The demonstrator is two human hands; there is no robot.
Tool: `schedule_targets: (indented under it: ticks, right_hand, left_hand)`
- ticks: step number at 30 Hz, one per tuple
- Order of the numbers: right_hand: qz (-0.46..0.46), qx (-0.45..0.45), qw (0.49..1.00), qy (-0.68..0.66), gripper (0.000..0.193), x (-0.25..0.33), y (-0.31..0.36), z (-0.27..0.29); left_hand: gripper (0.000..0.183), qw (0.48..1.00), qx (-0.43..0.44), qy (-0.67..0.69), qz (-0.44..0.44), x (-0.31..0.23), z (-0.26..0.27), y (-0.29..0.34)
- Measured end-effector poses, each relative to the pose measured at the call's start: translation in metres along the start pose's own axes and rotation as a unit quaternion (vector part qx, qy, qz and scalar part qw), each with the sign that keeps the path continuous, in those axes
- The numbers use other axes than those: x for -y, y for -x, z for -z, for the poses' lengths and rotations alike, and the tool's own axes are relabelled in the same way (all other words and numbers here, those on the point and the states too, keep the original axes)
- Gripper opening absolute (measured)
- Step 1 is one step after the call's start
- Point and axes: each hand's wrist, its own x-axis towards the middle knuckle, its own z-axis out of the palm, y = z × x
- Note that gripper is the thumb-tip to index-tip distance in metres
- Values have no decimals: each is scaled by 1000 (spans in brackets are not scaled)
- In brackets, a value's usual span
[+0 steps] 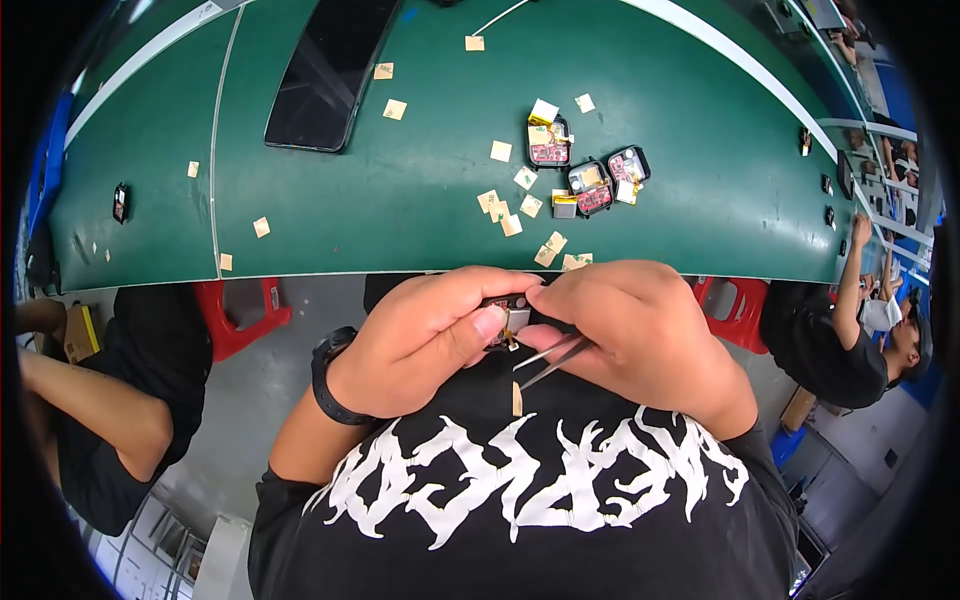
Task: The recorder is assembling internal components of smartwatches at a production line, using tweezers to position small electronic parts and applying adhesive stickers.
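A small dark device with a yellowish strip at its edge sits pinched between both hands, close to the chest and just below the near edge of the green table; most of it is hidden by fingers, so its shape cannot be told. The left hand curls tightly around it from nine o'clock, thumb pressed on its face. The right hand closes on it from three o'clock and also holds metal tweezers, whose tips point toward seven o'clock, just under the device.

At twelve o'clock from the hands, well apart, three small open devices with red boards lie on the table in a cluster. Tan paper squares are scattered around them and across the mat. A long black panel lies at eleven o'clock, far up the table. Another person's arm is at nine o'clock, and a seated person is at three o'clock.
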Motion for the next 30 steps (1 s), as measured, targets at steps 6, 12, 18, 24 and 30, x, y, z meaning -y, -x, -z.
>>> schedule_targets:
  ticks: [6,12,18,24,30]
  right_hand:
    - [93,-66,991,69,17,7,-3,-3]
    - [87,-1,995,40,16,-7,-10,1]
    - [-148,-17,977,-154,31,-15,-25,16]
    - [-150,-167,971,81,30,-42,-40,17]
    - [-112,-132,981,87,31,-66,-49,14]
  left_hand:
    - [40,981,-10,-121,-153,1,5,-5]
    - [35,990,-5,-92,-110,-5,10,-8]
    - [34,980,-163,97,51,-7,17,13]
    - [45,948,-306,68,-44,-10,42,37]
    - [43,848,-515,-124,-17,-14,112,60]
